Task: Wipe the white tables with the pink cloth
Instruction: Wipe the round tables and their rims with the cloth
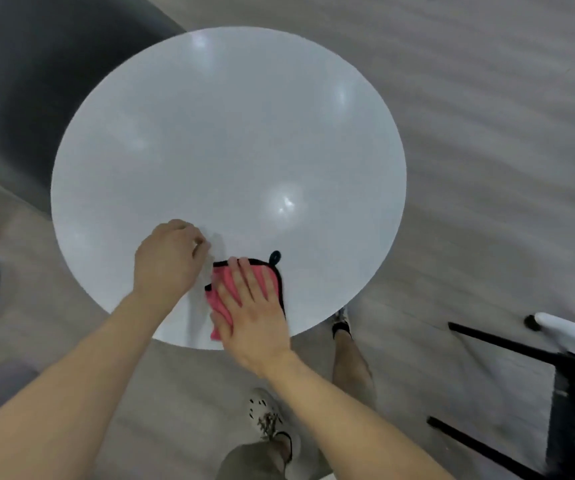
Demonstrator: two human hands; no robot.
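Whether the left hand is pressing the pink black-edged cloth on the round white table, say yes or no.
No: the right hand lies flat on the pink black-edged cloth, the left hand beside it.

The pink cloth (220,273), black-edged with a small loop, is lying flat near the front edge of the round white desk (227,133).

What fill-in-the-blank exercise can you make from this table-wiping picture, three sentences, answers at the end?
1. The cloth under the flat right hand is ____ with black trim.
2. The white table has a top that is ____ in shape.
3. At the cloth's far corner, a small black ____ sticks out onto the table.
Missing words: pink; round; loop.
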